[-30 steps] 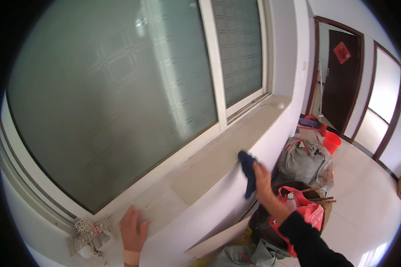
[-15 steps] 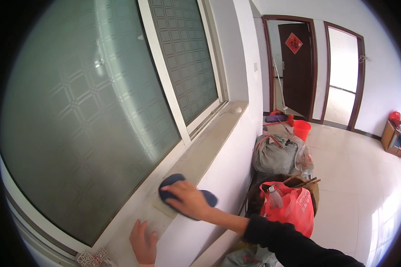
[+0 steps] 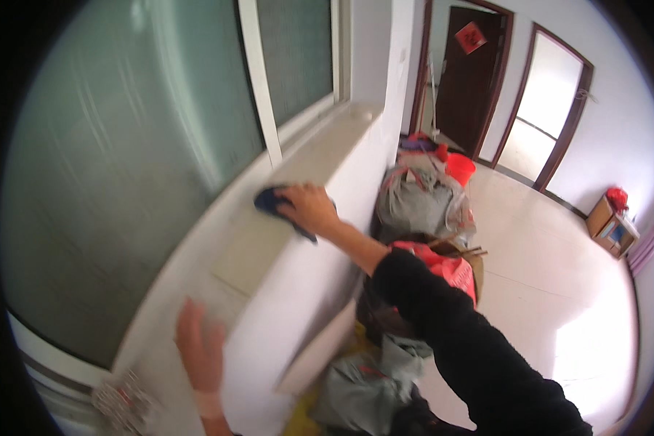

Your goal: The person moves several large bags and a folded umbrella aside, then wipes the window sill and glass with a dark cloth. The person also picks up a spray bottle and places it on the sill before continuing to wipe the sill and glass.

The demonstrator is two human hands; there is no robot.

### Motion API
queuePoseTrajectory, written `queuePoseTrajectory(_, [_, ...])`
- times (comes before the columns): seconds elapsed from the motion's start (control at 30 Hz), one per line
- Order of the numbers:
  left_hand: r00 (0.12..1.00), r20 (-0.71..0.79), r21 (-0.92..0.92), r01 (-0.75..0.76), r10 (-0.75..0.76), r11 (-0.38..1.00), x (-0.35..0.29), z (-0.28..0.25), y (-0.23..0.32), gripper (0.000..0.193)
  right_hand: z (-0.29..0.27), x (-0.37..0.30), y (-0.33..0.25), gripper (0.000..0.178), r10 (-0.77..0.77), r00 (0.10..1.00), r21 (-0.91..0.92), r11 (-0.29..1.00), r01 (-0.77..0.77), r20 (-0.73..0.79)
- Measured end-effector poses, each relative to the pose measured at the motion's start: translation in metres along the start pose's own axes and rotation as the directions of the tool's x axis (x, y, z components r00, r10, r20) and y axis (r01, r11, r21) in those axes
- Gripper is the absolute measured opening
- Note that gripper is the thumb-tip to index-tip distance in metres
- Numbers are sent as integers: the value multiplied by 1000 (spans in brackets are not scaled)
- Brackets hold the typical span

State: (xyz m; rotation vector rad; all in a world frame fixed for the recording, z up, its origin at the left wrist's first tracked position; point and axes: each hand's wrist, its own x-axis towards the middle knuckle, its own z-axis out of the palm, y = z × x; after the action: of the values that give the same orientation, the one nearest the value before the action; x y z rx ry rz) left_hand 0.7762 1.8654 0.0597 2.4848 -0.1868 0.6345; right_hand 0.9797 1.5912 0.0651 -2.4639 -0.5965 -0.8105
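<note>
A dark blue cloth [image 3: 269,202] lies on the pale window sill [image 3: 243,247], its end hanging over the front edge. My right hand [image 3: 309,209] is on top of the cloth, pressing and gripping it, with the arm in a black sleeve reaching in from the lower right. Closer to me, my left hand [image 3: 200,347] is by the near part of the sill, fingers apart and holding nothing. It is slightly blurred, so whether it touches the sill is unclear. The frosted sliding window [image 3: 145,138] rises behind the sill.
A lattice ornament [image 3: 122,401] sits at the sill's near end. Along the wall below stand grey plastic bags [image 3: 421,206], a red bag [image 3: 454,270] and a red bucket [image 3: 460,169]. Farther off are a dark door [image 3: 466,80] and a small wooden cabinet [image 3: 612,229].
My right hand has slid the cloth farther along the sill, away from me. My left hand stays near the sill's near part. The whole view has shifted and tilted.
</note>
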Motion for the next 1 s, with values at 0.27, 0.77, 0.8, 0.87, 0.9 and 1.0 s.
queuePoseTrajectory(0.27, [984,-156,324,134,-86,937,3,0,-18,38,-4,-6,5,28,-196,968,-97,978,182,-159])
queuePoseTrajectory(0.77, [975,-142,571,220,-168,791,2,-19,-54,34,-2,-2,4,25,-263,958,86,958,273,-118])
queuePoseTrajectory(0.8, [981,-118,588,193,-153,785,-2,-23,-56,34,-1,-3,2,25,-260,963,118,956,267,-75])
queuePoseTrajectory(0.87, [974,-143,531,223,-173,817,0,-19,-45,34,-1,-4,5,25,-239,968,47,969,243,-78])
queuePoseTrajectory(0.9, [971,-155,502,236,-183,832,1,-19,-39,33,-1,-3,6,25,-228,970,12,973,230,-81])
queuePoseTrajectory(1.0, [964,-177,525,264,-200,809,4,-8,-32,34,-8,-7,8,28,-240,969,7,971,240,-57])
